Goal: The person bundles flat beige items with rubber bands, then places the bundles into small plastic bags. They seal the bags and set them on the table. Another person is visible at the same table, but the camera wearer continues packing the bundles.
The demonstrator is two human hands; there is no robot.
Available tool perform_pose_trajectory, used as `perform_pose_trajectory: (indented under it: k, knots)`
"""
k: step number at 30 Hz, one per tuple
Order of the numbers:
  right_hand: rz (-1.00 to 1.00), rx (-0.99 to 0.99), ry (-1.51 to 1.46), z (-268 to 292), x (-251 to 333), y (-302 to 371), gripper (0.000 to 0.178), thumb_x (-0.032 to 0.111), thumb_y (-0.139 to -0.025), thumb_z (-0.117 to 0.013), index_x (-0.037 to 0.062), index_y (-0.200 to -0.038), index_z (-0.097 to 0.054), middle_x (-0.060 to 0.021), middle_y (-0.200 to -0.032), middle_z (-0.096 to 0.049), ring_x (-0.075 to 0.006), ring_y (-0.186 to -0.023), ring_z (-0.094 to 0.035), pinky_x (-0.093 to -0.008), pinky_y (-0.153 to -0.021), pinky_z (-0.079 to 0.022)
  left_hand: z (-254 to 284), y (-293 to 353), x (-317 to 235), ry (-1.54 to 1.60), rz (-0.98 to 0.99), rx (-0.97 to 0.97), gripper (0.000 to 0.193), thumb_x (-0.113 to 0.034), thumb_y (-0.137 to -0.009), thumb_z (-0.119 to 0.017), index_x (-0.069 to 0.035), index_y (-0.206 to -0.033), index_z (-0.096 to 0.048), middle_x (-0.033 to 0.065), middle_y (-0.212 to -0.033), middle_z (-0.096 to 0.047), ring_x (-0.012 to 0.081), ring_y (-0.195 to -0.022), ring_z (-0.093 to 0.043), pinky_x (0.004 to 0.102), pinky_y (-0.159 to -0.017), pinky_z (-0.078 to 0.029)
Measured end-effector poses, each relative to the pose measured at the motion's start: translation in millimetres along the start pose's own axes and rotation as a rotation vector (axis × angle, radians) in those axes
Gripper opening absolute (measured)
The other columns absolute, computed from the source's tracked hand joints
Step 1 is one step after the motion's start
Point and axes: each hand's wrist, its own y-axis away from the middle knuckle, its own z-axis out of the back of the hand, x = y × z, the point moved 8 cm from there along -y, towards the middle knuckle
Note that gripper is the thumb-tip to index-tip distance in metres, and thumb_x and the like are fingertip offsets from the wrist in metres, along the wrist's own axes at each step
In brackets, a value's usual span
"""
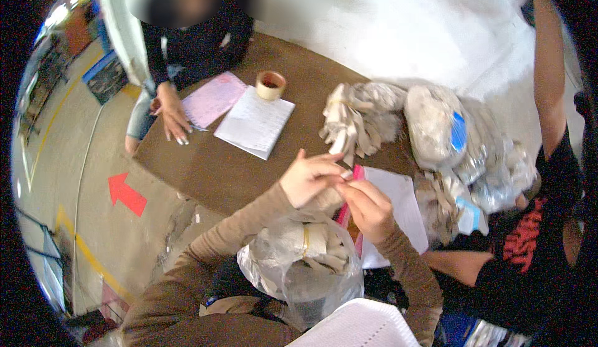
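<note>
My left hand (311,180) and my right hand (369,209) meet over the near edge of the brown table, fingertips together. Both are closed in a pinch around something small and pale that I cannot make out. Just below them, on my lap, sits a clear plastic bag (265,256) holding a bundle of off-white cloth-like pieces (314,240) with a yellow band round it. Beside my right hand lie white paper sheets (392,191) with a pink edge. Beyond my fingers rests another banded bundle of beige cloth-like pieces (349,119).
Several plastic-wrapped bundles (436,126) crowd the right of the brown table (299,54). A tape roll (271,85) stands by a written white sheet (256,123) and a pink sheet (213,99). One person's hand (174,115) is across the table; another person's arm (549,66) is at right.
</note>
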Motion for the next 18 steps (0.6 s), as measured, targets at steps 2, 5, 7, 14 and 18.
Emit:
perform_pose_trajectory:
  k: [2, 5, 7, 14, 18]
  knots:
    - [-0.156, -0.080, -0.100, 7, -6, -5, 0.014, -0.004, -0.078, -0.065, -0.0027, -0.092, -0.066, -0.0127, -0.085, -0.064, -0.0244, -0.074, -0.064, -0.0312, -0.064, -0.052, -9, -3, -1, -0.181, -0.100, 0.019, 0.022, -0.013, -0.085, -0.060, -0.019, -0.106, -0.066, 0.0025, -0.118, -0.063, 0.0214, -0.126, -0.049, 0.0687, -0.104, -0.002]
    - [-0.352, -0.149, -0.166, 9, -20, -6, 0.009, -0.001, -0.075, -0.071, -0.0014, -0.084, -0.067, -0.0113, -0.072, -0.063, -0.0219, -0.064, -0.062, -0.0295, -0.057, -0.048, -11, 2, -18, -0.385, -0.236, 0.015, 0.016, -0.018, -0.083, -0.061, -0.015, -0.099, -0.062, 0.0012, -0.107, -0.063, 0.0212, -0.126, -0.048, 0.0728, -0.103, 0.000]
    - [-0.395, -0.135, -0.174, 7, -26, -9, 0.009, -0.001, -0.075, -0.072, -0.0013, -0.083, -0.067, -0.0106, -0.071, -0.063, -0.0207, -0.062, -0.060, -0.0291, -0.056, -0.047, -7, 8, -28, -0.422, -0.274, -0.039, 0.019, -0.023, -0.082, -0.065, -0.014, -0.098, -0.062, 0.0001, -0.104, -0.063, 0.0203, -0.121, -0.051, 0.0734, -0.103, -0.001]
    - [-0.486, -0.036, -0.409, -8, -42, -13, 0.019, 0.005, -0.079, -0.069, -0.0015, -0.096, -0.066, -0.0101, -0.081, -0.062, -0.0209, -0.072, -0.060, -0.0287, -0.066, -0.047, -9, 8, -13, -0.336, -0.192, -0.029, 0.015, -0.027, -0.089, -0.059, -0.016, -0.100, -0.062, -0.0016, -0.107, -0.062, 0.0175, -0.116, -0.052, 0.0683, -0.107, -0.003]
    - [-0.428, 0.117, -0.392, -16, -41, 4, 0.029, 0.009, -0.081, -0.068, -0.0017, -0.108, -0.063, -0.0114, -0.089, -0.061, -0.0234, -0.080, -0.061, -0.0301, -0.072, -0.048, -8, 6, 2, -0.226, -0.112, 0.002, 0.011, -0.020, -0.092, -0.055, -0.017, -0.101, -0.061, -0.0025, -0.111, -0.061, 0.0180, -0.119, -0.049, 0.0671, -0.108, -0.004]
